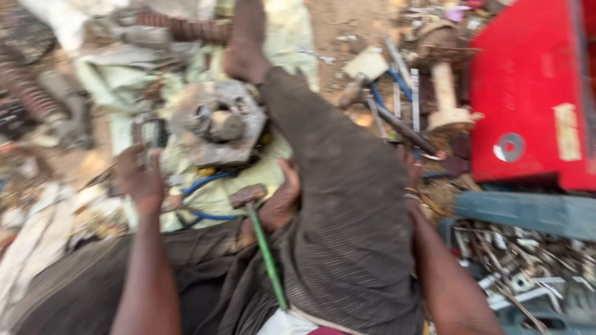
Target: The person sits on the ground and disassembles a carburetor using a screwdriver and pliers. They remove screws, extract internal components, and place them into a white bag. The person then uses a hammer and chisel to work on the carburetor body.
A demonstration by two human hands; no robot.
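Observation:
The view is blurred. My left hand (140, 178) reaches forward over a pale cloth (217, 192), its fingers curled on a dark metal tool (149, 133). Just right of it lies a grey, dirty machine part (217, 121) with round bosses. A hammer with a green handle (267, 248) rests against my lap, its head (248, 195) pointing up. My right hand (410, 167) is mostly hidden behind my raised knee (335, 186), close to a dark rod (403, 130). My bare foot (245, 59) lies beyond the part.
A red metal box (528, 93) stands at the right. Below it, a grey-blue tray (528, 214) holds several bolts and metal bits. A wooden mallet-like piece (446, 99), blue cable (205, 181) and rusty coil springs (25, 93) lie on the dirt.

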